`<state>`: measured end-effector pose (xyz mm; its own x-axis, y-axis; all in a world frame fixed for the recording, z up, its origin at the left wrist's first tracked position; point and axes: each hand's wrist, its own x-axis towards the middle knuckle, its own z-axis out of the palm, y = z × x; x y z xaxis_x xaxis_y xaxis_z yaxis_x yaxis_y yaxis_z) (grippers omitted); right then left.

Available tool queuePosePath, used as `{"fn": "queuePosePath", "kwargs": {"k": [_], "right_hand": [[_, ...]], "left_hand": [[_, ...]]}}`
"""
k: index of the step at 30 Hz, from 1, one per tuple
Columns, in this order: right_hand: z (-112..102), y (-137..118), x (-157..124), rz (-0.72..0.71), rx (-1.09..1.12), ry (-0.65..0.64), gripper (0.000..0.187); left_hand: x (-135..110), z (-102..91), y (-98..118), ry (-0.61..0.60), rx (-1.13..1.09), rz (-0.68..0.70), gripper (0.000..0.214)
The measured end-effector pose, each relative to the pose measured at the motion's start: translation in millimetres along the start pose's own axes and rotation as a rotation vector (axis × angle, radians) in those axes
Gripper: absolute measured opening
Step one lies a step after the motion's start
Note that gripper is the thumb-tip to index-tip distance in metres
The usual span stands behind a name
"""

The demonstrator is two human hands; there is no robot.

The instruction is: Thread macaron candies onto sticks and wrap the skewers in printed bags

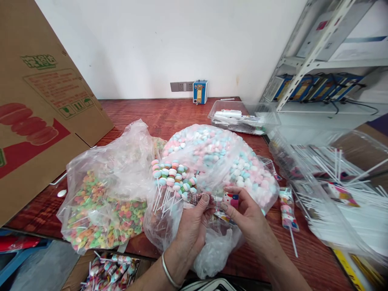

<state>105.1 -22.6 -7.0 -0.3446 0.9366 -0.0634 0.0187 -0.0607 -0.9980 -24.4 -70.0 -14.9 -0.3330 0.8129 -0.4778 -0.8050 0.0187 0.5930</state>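
A small printed plastic candy wrapper (218, 201) is stretched between my two hands. My left hand (194, 226) pinches its left part between thumb and fingers. At the pink and red printed end, my right hand (249, 214) grips the wrapper; I cannot tell whether anything is inside it. Just left of the hands, several marshmallow lollipops (172, 178) on white sticks lie in a heap. They rest on a large clear bag of pink, blue and white marshmallows (209, 147), directly beyond my hands. A wrapped marshmallow lollipop (287, 210) lies to the right.
On the left are a bag of coloured candy rings (103, 218) and a tall cardboard box (45, 101). Wrapped lollipops (112, 268) fill a box below the table edge. A clear bin of white sticks (303, 178) stands right; a clear tray (242, 125) sits behind.
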Motion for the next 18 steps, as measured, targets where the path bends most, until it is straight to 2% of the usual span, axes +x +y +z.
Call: {"fn": "queuePosePath", "kwargs": {"k": [2,4,6,9,13,15,18], "right_hand": [[6,7,-3,0.084,0.135,-0.016,0.038],[11,12,-7,0.082,0.165,0.002,0.036],[12,16,-9,0.049,0.126,0.012,0.034],[12,22,-10,0.007,0.021,0.022,0.031],[13,22,-9,-0.019,-0.082,0.028,0.041],[14,19,-8,-0.017,-0.074,0.011,0.045],[13,13,-11,0.012,-0.004,0.012,0.041]], "left_hand": [[-1,-1.3,0,-0.019,0.027,0.008,0.036],[-2,-3.4,0,-0.056,0.09,0.053,0.035],[-1,-7.0,-1,-0.078,0.187,0.126,0.03],[2,-13.1,-1,-0.049,0.29,0.198,0.027],[5,-15.4,-1,0.053,0.217,0.228,0.037],[6,-14.6,1,0.084,0.148,0.225,0.043],[7,-14.8,5,0.114,0.047,0.198,0.051]]}}
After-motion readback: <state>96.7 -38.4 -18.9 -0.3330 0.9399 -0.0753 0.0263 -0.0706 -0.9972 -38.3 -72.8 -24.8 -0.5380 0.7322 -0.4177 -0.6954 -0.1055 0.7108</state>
